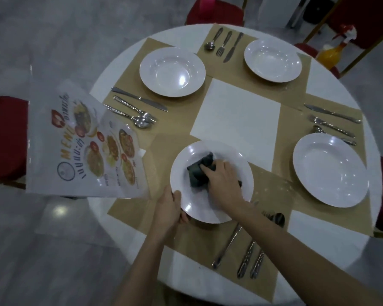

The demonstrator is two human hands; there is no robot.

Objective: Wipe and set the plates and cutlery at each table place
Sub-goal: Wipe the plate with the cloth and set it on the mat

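Observation:
A white deep plate (210, 208) lies on the tan placemat (142, 208) nearest me. My left hand (168, 208) grips its near-left rim. My right hand (223, 180) presses a dark grey cloth (197, 173) into the plate's bowl. Beside this plate, to the right, lie a knife, fork and spoon (248, 250), partly under my right forearm. Three more white plates sit at the other places: far left (172, 71), far right (272, 60) and right (331, 170), each with its own cutlery alongside (133, 109), (223, 44), (332, 122).
A printed menu sheet (86, 146) hangs over the round white table's (237, 111) left edge. Red chairs (5, 138) stand around the table. An orange spray bottle (336, 49) stands beyond the far right edge.

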